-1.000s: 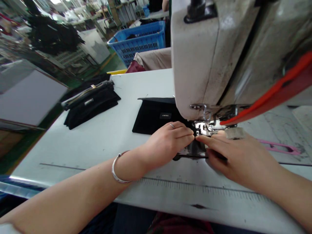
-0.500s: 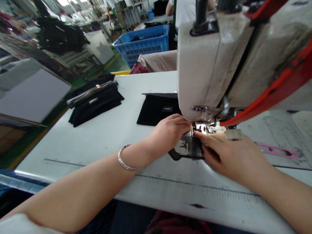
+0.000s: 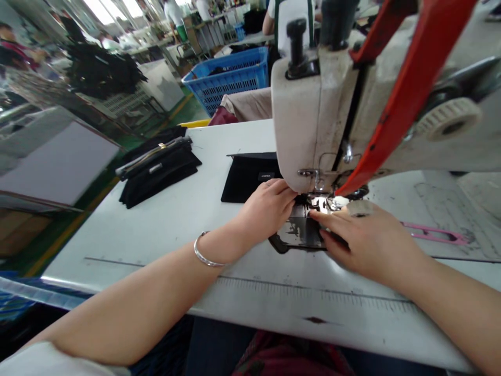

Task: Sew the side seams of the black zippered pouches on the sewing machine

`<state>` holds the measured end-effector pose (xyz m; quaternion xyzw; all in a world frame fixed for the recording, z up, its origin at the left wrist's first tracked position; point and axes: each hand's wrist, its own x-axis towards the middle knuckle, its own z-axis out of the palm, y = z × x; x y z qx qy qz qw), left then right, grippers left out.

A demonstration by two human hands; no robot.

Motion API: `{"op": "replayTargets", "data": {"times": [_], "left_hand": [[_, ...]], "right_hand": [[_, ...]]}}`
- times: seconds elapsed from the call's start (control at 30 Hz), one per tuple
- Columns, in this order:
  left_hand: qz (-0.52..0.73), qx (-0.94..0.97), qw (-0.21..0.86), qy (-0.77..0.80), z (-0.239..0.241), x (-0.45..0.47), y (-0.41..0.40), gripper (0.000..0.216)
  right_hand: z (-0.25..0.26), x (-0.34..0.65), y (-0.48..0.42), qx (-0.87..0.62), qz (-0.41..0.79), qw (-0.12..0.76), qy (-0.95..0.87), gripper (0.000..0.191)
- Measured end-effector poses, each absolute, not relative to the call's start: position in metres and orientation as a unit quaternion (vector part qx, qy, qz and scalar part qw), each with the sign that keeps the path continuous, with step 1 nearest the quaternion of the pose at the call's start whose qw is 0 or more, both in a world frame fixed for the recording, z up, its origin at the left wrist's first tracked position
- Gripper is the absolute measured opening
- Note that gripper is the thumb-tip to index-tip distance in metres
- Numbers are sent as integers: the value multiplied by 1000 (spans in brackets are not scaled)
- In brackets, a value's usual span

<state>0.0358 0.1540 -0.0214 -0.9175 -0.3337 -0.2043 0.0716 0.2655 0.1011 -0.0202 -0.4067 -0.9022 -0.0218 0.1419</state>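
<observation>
Presser foot (image 3: 319, 201) of sewing machine (image 3: 309, 115) was crowded from both sides.
Left hand (image 3: 266, 209) was pressed flat, fingers together, on black fabric piece (image 3: 245, 177) just beyond it; right hand (image 3: 368, 241) grip could not be told. A needle strike on the fingertips was judged possible.

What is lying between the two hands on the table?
In the head view, the metal plate lies between the left hand and the right hand.

Black fabric (image 3: 246, 177) slid back, baring needle plate (image 3: 299, 232).
</observation>
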Motion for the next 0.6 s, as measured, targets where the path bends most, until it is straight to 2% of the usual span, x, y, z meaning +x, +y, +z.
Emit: {"op": "replayTargets", "data": {"times": [0.1, 0.27, 0.37, 0.47, 0.6], "left_hand": [[-93, -929, 64, -353, -1, 38, 149, 15], [9, -888, -154, -432, 30, 47, 141, 9], [5, -856, -230, -462, 32, 48, 137, 31], [-5, -873, -200, -446, 31, 49, 133, 43], [20, -909, -99, -405, 33, 53, 130, 38]], "right_hand": [[-23, 270, 100, -391, -10, 155, -907, 31], [-25, 271, 99, -364, -6, 174, -915, 36], [-22, 266, 96, -359, -13, 150, -921, 40], [-18, 260, 93, -377, -16, 127, -917, 40], [-16, 256, 91, -391, -20, 122, -912, 37]]}}
